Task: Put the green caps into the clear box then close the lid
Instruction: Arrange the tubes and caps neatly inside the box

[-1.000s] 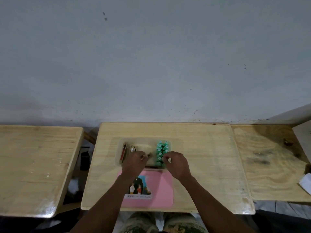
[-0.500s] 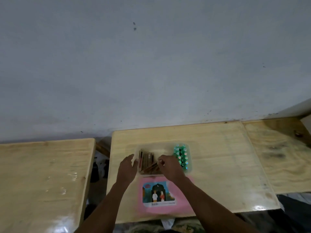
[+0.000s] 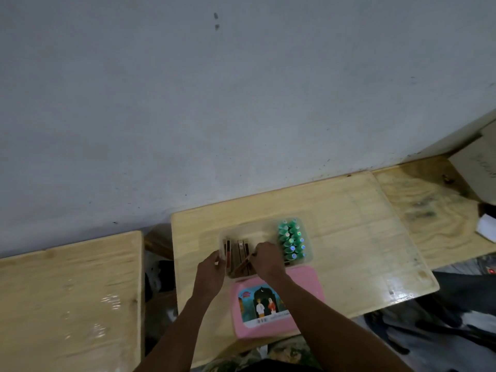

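A clear box (image 3: 251, 230) stands open on the middle wooden desk (image 3: 349, 226). Several green caps (image 3: 290, 241) stand in two rows in its right end. Brown and reddish sticks (image 3: 239, 251) lie in its left part. My left hand (image 3: 212, 272) grips the box's left wall. My right hand (image 3: 267, 260) reaches into the box and pinches a thin brown stick (image 3: 243, 264) that lies slanted over the others. The pink lid (image 3: 273, 302), with a picture label, lies flat just in front of the box, partly under my right forearm.
A second wooden desk (image 3: 67, 296) stands at the left across a dark gap. A third desk (image 3: 434, 208) adjoins on the right, with a white object (image 3: 487, 230) at its right edge. A grey wall (image 3: 241, 103) runs directly behind the desks.
My left hand moved from inside the box to its left wall. My right hand shifted left from the green caps to the sticks. The camera view has tilted and swung.
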